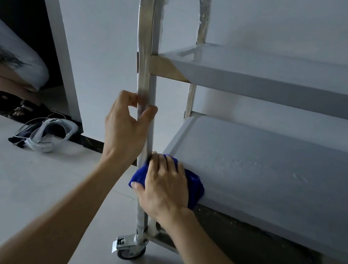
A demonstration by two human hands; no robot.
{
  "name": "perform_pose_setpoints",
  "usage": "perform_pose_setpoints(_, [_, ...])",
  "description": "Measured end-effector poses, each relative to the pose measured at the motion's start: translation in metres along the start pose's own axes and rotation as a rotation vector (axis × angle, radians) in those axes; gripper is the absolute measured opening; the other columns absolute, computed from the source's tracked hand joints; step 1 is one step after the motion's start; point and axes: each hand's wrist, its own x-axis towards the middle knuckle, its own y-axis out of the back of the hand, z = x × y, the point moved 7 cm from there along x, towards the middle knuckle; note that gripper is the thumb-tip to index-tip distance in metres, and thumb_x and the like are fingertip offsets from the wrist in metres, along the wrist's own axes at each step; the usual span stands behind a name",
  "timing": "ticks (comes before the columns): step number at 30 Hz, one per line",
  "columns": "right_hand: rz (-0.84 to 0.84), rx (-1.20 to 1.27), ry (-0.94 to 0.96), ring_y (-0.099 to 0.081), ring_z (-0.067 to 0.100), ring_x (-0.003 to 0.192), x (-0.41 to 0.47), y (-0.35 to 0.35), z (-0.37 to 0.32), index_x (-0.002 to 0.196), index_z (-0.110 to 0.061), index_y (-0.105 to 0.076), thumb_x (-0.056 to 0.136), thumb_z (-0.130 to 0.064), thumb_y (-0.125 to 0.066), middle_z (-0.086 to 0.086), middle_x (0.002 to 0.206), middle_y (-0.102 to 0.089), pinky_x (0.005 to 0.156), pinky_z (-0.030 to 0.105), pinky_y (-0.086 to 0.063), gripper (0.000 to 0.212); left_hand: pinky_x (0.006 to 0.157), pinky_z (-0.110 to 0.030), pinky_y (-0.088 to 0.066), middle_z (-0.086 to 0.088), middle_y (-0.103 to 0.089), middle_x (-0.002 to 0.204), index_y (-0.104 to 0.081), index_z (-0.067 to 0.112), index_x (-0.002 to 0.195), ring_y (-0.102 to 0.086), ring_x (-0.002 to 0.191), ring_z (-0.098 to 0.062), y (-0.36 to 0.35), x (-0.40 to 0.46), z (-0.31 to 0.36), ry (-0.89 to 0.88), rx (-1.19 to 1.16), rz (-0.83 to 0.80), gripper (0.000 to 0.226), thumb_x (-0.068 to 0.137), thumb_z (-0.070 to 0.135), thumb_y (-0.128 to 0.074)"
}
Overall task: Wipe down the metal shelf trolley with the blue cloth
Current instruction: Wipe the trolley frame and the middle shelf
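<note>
The metal shelf trolley (278, 169) fills the right half of the view, with an upper shelf, a middle shelf and a bottom tray. Its near upright tube (145, 57) curves over at the top into a handle. My left hand (126, 128) grips that tube just above the middle shelf. My right hand (165, 186) presses the bunched blue cloth (197, 187) against the near left corner of the middle shelf, beside the tube, with fingers spread over the cloth. A castor wheel (131, 251) with a brake tab stands on the floor below.
A white headset with cables (47, 135) lies on the pale floor to the left. A crouching person (5, 65) is in a dark doorway at far left. A white wall stands behind the trolley.
</note>
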Motion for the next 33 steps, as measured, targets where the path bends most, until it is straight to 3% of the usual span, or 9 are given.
perform_pose_setpoints(7, [0.103, -0.060, 0.109, -0.057, 0.024, 0.126, -0.036, 0.016, 0.039, 0.137, -0.012, -0.052, 0.080, -0.045, -0.073, 0.005, 0.135, -0.061, 0.107, 0.042, -0.044, 0.069, 0.078, -0.051, -0.052, 0.001, -0.062, 0.110, -0.051, 0.024, 0.101, -0.066, 0.085, -0.034, 0.000, 0.000, 0.007, -0.074, 0.036, 0.028, 0.022, 0.087, 0.030, -0.067])
perform_pose_setpoints(15, [0.187, -0.037, 0.003, -0.062, 0.015, 0.118, -0.105, 0.056, 0.144, 0.132, -0.019, -0.058, 0.079, -0.065, -0.060, -0.004, 0.129, -0.066, 0.100, 0.034, -0.048, 0.070, 0.076, -0.051, -0.055, 0.001, -0.065, 0.107, -0.051, 0.024, 0.101, -0.067, 0.072, -0.030, 0.000, -0.002, 0.005, -0.002, -0.018, 0.013, 0.030, 0.083, 0.039, -0.070])
perform_pose_setpoints(20, [0.137, -0.086, 0.001, -0.061, 0.022, 0.120, -0.071, 0.046, 0.104, 0.128, -0.013, -0.062, 0.080, -0.071, -0.058, 0.002, 0.129, -0.066, 0.103, 0.039, -0.047, 0.076, 0.076, -0.049, -0.054, -0.008, -0.068, 0.099, -0.047, 0.027, 0.094, -0.067, 0.069, -0.028, -0.002, -0.005, 0.004, 0.018, -0.011, -0.004, 0.028, 0.083, 0.041, -0.068])
perform_pose_setpoints(26, [0.023, -0.047, 0.093, -0.044, 0.025, 0.135, -0.014, 0.013, 0.032, 0.137, -0.014, -0.046, 0.087, -0.067, -0.052, 0.003, 0.142, -0.053, 0.114, 0.044, -0.031, 0.073, 0.073, -0.052, -0.054, -0.001, -0.063, 0.107, -0.046, 0.030, 0.096, -0.066, 0.072, -0.033, 0.002, -0.004, 0.011, -0.068, 0.026, 0.024, 0.025, 0.085, 0.035, -0.068])
perform_pose_setpoints(29, [0.028, -0.038, 0.145, -0.043, 0.022, 0.139, -0.032, 0.019, 0.050, 0.143, -0.016, -0.043, 0.086, -0.059, -0.061, 0.002, 0.148, -0.050, 0.115, 0.044, -0.034, 0.074, 0.076, -0.050, -0.053, 0.003, -0.056, 0.109, -0.050, 0.027, 0.102, -0.065, 0.076, -0.034, 0.004, -0.006, 0.014, -0.101, 0.049, 0.071, 0.029, 0.082, 0.036, -0.069])
perform_pose_setpoints(33, [0.080, -0.055, 0.119, -0.053, 0.014, 0.131, -0.077, 0.045, 0.112, 0.140, -0.020, -0.051, 0.081, -0.062, -0.065, -0.004, 0.141, -0.058, 0.109, 0.038, -0.044, 0.073, 0.076, -0.051, -0.052, 0.009, -0.043, 0.097, -0.043, 0.024, 0.103, -0.061, 0.068, -0.021, 0.006, -0.011, 0.016, -0.096, 0.024, 0.138, 0.041, 0.078, 0.032, -0.074])
